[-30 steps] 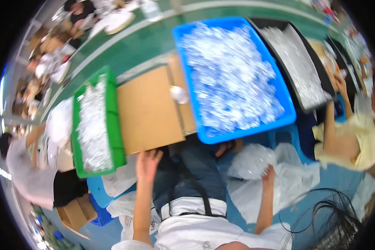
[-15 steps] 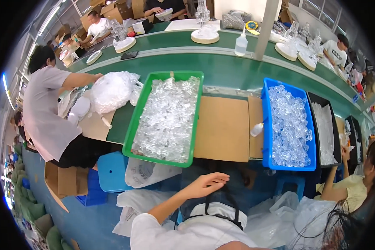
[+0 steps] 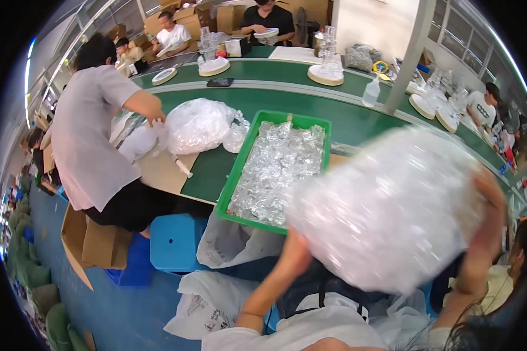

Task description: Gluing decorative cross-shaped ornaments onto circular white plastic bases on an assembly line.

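A large, bulging clear plastic bag (image 3: pixel 386 210) is held up in front of me, smeared by motion; what fills it looks whitish and cannot be made out. At its lower left corner my left hand (image 3: pixel 297 253) is closed on the plastic. My right hand (image 3: pixel 487 202) grips the bag's right side, its fingers blurred. Behind the bag's left edge stands a green tray (image 3: pixel 231 193) heaped with small clear plastic pieces (image 3: pixel 281 169). The bag hides most of the table to the right of that tray.
A co-worker (image 3: pixel 99 134) at the left handles another filled clear bag (image 3: pixel 199 126) on the green table. Near that person are a blue stool (image 3: pixel 173 240) and a white sack (image 3: pixel 208 304) on the floor. A squeeze bottle (image 3: pixel 371 90) stands by a grey post (image 3: pixel 413 58).
The big bag has come up into view between both my hands, covering the blue tray and cardboard. My left hand was empty over my lap; my right was out of sight. The view has swung left.
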Motion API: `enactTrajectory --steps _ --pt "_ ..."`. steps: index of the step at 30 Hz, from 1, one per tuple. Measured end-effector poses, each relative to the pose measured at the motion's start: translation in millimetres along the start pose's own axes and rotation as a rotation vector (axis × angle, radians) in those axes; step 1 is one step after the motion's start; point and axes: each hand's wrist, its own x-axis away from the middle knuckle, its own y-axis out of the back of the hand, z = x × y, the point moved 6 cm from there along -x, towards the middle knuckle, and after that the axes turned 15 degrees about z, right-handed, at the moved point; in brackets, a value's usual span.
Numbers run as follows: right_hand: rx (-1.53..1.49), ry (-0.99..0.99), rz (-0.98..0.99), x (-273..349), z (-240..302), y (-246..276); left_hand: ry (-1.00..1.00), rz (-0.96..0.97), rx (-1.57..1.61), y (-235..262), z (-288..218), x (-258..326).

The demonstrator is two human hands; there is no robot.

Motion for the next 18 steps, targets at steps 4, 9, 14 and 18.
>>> enactTrajectory --steps 4,9,14,18 --pt "-0.276 -0.019 0.224 -117.6 -88.2 -74.3 -0.352 -0.28 -0.289 123.5 -100.0 5.6" --pt "-0.164 -0.235 0.338 -175.9 -210.9 -119.7 -0.13 -0.485 -0.796 163.9 -194.0 8.6" --pt "-0.117 -0.26 0.398 -206.2 -244.2 -126.8 0.187 -0.557 -0.889 194.0 -194.5 -9.4" --pt "0.321 -0.236 0.676 -221.8 -255.4 -122.6 0.405 -0.526 -1.187 226.3 -196.9 -15.8"
